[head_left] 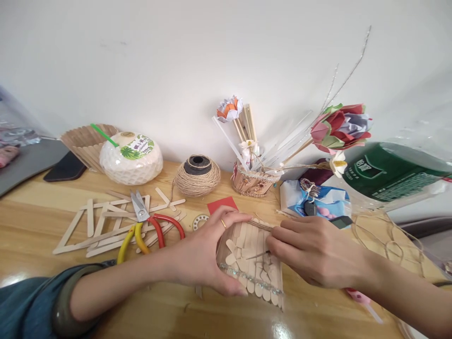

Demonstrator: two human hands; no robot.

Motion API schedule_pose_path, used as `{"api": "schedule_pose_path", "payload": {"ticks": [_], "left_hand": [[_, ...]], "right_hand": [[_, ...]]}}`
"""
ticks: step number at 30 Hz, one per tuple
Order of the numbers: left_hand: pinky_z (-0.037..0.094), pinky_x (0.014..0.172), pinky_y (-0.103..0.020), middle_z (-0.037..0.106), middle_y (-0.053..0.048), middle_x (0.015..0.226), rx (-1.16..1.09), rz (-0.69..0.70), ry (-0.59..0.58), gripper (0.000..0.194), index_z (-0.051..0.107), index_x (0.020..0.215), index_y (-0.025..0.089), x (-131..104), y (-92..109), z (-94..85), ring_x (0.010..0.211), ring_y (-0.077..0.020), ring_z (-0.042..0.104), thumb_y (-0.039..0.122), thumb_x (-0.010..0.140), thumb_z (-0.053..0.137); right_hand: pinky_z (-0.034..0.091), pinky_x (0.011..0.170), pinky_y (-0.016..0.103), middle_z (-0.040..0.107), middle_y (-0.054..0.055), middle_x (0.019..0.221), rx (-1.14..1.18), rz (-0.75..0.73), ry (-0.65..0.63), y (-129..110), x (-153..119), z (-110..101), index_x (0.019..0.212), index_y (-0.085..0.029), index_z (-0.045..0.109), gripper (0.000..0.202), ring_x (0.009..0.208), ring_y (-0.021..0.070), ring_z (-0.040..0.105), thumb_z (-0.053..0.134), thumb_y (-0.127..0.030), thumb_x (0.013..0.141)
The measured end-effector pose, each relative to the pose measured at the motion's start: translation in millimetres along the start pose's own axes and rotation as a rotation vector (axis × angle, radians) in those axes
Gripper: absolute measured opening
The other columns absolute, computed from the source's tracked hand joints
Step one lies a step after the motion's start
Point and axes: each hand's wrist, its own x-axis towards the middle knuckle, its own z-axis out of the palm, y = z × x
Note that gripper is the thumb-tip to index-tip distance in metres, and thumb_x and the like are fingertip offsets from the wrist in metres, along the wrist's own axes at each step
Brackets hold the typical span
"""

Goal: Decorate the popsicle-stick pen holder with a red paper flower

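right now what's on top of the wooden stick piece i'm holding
A sparkly strip crosses the stick piece near its lower edge; small wooden bits sit beyond. Whatever the right hand covers is hidden.

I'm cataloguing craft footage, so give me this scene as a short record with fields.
Left hand: grips a pale wooden craft-stick panel, thumb and fingers near opposite edges
Right hand: holds a thin, dark, pointed tool over the panel; contact unclear
Left of panel: silver-bladed scissors with red handles, among loose pale wooden sticks
Behind: light-brown twine on a black core; white rounded coconut with green straw
Surface: glossy wooden table
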Motion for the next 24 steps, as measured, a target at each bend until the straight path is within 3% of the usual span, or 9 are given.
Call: {"api": "schedule_pose_path", "payload": {"ticks": [6,9,12,14,16,19,21,24], "left_hand": [[0.028,0.107,-0.054,0.032,-0.007,0.136,-0.016,-0.036,-0.030,0.100,0.032,0.136,0.034,0.3,6.2,-3.0,0.127,-0.0326,0.035,0.033,0.051,0.084],[0.022,0.110,-0.055,0.028,-0.008,0.145,-0.003,-0.049,-0.098,0.102,0.032,0.139,0.033,2.4,11.2,-10.9,0.134,-0.0334,0.027,0.036,0.051,0.085],[0.014,0.113,-0.053,0.023,-0.003,0.153,0.029,0.009,-0.207,0.088,0.042,0.135,0.036,5.3,13.6,-22.8,0.141,-0.0302,0.015,0.036,0.058,0.084],[0.011,0.113,-0.051,0.028,0.000,0.152,0.017,0.079,-0.232,0.073,0.051,0.127,0.037,6.6,14.2,-29.8,0.142,-0.0277,0.013,0.036,0.062,0.082],[0.015,0.113,-0.050,0.039,-0.001,0.147,-0.047,0.153,-0.176,0.062,0.057,0.122,0.035,6.7,16.0,-33.4,0.140,-0.0266,0.022,0.038,0.065,0.080],[0.030,0.108,-0.045,0.057,-0.003,0.130,-0.146,0.223,0.035,0.039,0.063,0.115,0.030,3.7,24.6,-30.9,0.128,-0.0243,0.043,0.037,0.077,0.071],[0.036,0.104,-0.041,0.064,-0.003,0.116,-0.110,0.273,0.164,0.026,0.067,0.107,0.028,0.1,33.8,-25.7,0.119,-0.0223,0.051,0.034,0.082,0.066],[0.038,0.101,-0.037,0.068,-0.002,0.103,0.039,0.328,0.251,0.020,0.070,0.099,0.026,-5.4,48.0,-17.8,0.110,-0.0209,0.054,0.030,0.080,0.068]], "right_hand": [[0.027,0.046,0.028,0.051,0.000,0.059,0.004,0.120,0.031,-14.0,-7.5,-4.1,0.074,-0.017,0.050,0.031,0.050,0.0149,0.037,0.028,-0.008,0.094],[0.029,0.047,0.027,0.053,0.001,0.062,-0.036,0.239,0.095,-26.2,-13.5,-5.0,0.083,-0.017,0.049,0.021,0.051,0.0145,0.041,0.033,-0.008,0.094],[0.033,0.048,0.026,0.059,0.004,0.069,-0.062,0.351,0.161,-38.3,-19.5,-4.2,0.089,-0.015,0.048,0.015,0.053,0.0135,0.049,0.035,-0.008,0.094],[0.034,0.048,0.025,0.062,0.006,0.074,-0.068,0.397,0.185,-44.4,-23.8,-3.5,0.089,-0.015,0.048,0.017,0.053,0.0124,0.051,0.034,-0.007,0.094],[0.035,0.049,0.025,0.064,0.007,0.077,-0.091,0.405,0.188,-49.1,-27.6,-3.8,0.092,-0.015,0.049,0.018,0.056,0.0128,0.055,0.034,-0.006,0.093],[0.036,0.050,0.027,0.067,0.009,0.079,-0.193,0.342,0.179,-54.4,-28.1,-7.9,0.099,-0.011,0.051,0.022,0.061,0.0153,0.058,0.031,-0.005,0.093],[0.035,0.049,0.028,0.067,0.008,0.077,-0.261,0.302,0.184,-56.9,-23.2,-12.7,0.099,-0.010,0.052,0.026,0.059,0.0154,0.059,0.027,-0.005,0.095],[0.036,0.049,0.029,0.068,0.006,0.075,-0.333,0.276,0.219,-58.3,-11.3,-20.0,0.099,-0.011,0.053,0.030,0.058,0.0152,0.059,0.024,-0.006,0.096]]}}
